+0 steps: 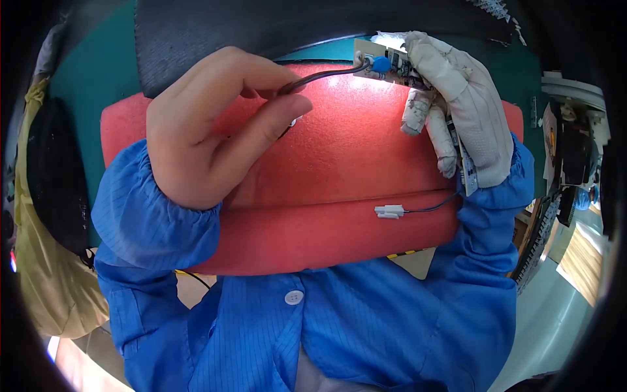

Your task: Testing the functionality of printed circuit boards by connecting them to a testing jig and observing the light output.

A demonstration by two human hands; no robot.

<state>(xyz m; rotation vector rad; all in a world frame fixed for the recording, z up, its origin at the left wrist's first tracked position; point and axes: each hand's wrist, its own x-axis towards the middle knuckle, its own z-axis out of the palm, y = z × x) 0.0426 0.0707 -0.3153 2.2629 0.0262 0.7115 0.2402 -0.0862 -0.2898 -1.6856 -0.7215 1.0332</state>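
My left hand [202,127] is bare, with thumb and forefinger closed on a dark wire [330,74]. That wire runs rightward to one end of a small circuit board [361,51], beside a round blue component [381,64]. In a worn white glove, my right hand [473,98] grips the board's other end between thumb and fingers. A second circuit board [468,163] is tucked against the same palm, mostly hidden by the lower fingers. From near it a thin wire leads to a white plug connector [390,211] lying on the red pad [339,157].
Under both hands the red cushioned pad covers part of a green work surface [111,72]. A black sheet [196,32] lies beyond it. Yellowish cloth [55,261] hangs at the left, next to a dark rounded object [55,176]. Various items crowd the right edge.
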